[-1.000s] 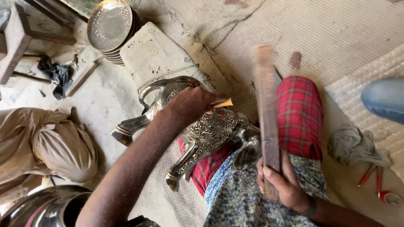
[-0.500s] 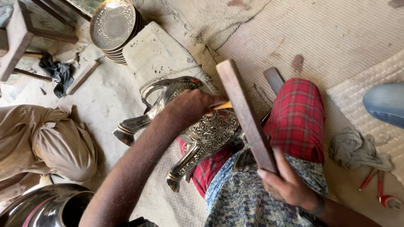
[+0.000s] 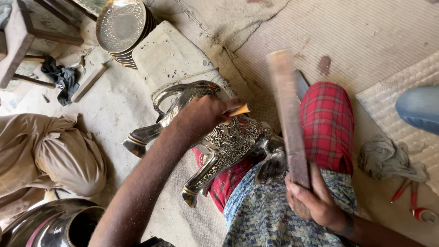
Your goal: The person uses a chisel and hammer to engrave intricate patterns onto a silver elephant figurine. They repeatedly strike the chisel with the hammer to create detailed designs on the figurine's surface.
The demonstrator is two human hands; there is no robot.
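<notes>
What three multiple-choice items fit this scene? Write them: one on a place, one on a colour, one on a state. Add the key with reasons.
1. Where does the stack of metal plates lie?
A. top left, on the floor
B. on the lap
C. beside the red pliers

2. What colour is the checked cloth over the knee?
A. green
B. red
C. white

3. How does the right hand stand?
A. open and flat
B. closed round a wooden bar
C. resting on the floor

Key: 1 A, the plates sit by the grey slab. 2 B, the checks are red. 3 B, its grip wraps the lower end of the wooden bar, while the left hand holds a small tool on the embossed metal figure.
</notes>
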